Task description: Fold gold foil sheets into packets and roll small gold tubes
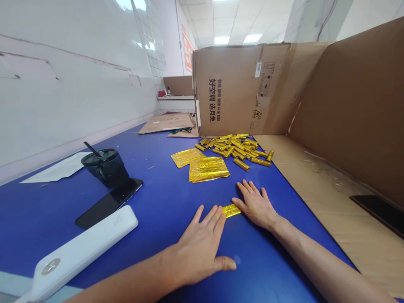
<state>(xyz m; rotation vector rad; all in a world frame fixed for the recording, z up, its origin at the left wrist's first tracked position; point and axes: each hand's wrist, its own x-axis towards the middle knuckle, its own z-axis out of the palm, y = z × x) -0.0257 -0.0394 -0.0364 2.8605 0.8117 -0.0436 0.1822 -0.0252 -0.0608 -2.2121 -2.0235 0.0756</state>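
A narrow folded strip of shiny gold foil paper (232, 211) lies flat on the blue table (164, 244). My left hand (203, 237) rests with fingers outstretched, its fingertips over the strip's left end and the thumb spread away on the tabletop. On the right end lies my right hand (257, 206), flat with its fingers apart; the thumb side touches the foil. Beyond both hands is a stack of flat gold foil sheets (208, 169), with another gold sheet (186, 157) partly beneath it. Behind them sits a loose pile of small rolled gold tubes (235, 147).
On the left stand a dark lidded cup with a straw (107, 168), a black phone (109, 204) and a long white device (85, 252). White paper (57, 168) lies behind the cup. A big cardboard box wall (240, 92) rises at the back; flat cardboard (315, 189) borders the right.
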